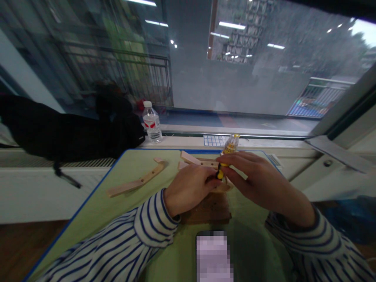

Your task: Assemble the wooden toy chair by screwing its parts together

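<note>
My left hand [188, 187] and my right hand [258, 180] meet over the far middle of the table. Between their closed fingertips is a small yellow-and-black object [219, 174]; its kind is too small to make out. Pale wooden pieces with drilled holes [192, 158] lie just behind and under the fingers, partly hidden. Below my left hand a brown wooden block [210, 211] rests on the table. Further left lies a bent wooden piece [138, 182] with holes, apart from both hands.
The green table [164, 250] has a blue edge. A phone [214, 254] lies near me. Behind the right hand stands a clear bottle with a yellow label [231, 144]. On the windowsill are a water bottle [152, 123], a printed sheet [216, 140] and a black bag [73, 133].
</note>
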